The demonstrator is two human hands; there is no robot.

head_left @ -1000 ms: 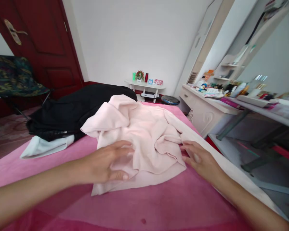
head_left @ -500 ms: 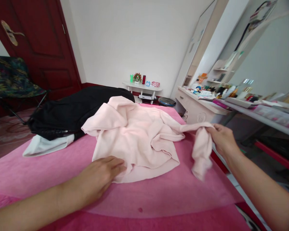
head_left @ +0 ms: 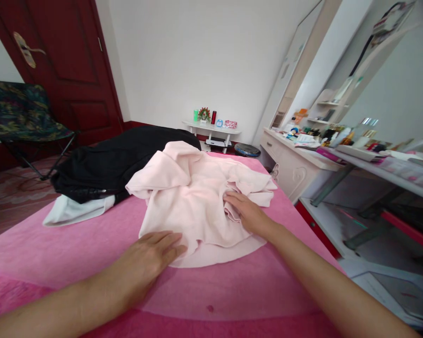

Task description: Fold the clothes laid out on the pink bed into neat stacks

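— Bed [head_left: 261,291], centre?
— Garment [head_left: 197,202]; left hand [head_left: 157,253] on its near left corner, right hand [head_left: 248,213] on its right side.
— Left of that?
— Clothes pile [head_left: 116,164], with a cloth [head_left: 78,211] at its near edge.
— Beyond the bed, left?
— Chair [head_left: 28,110], before the door [head_left: 66,51].
— Far end?
— Low table [head_left: 211,127] by the wall [head_left: 204,51], potted plant [head_left: 204,114] on top.
— Right side?
— Dresser [head_left: 291,164], bottles [head_left: 345,137] standing on it.

The pale pink garment [head_left: 197,211] is soft-looking matt cloth; the bedspread [head_left: 261,286] looks plush. The red door [head_left: 79,70] resembles smooth, varnished wood, its handle [head_left: 26,49] shiny metal.
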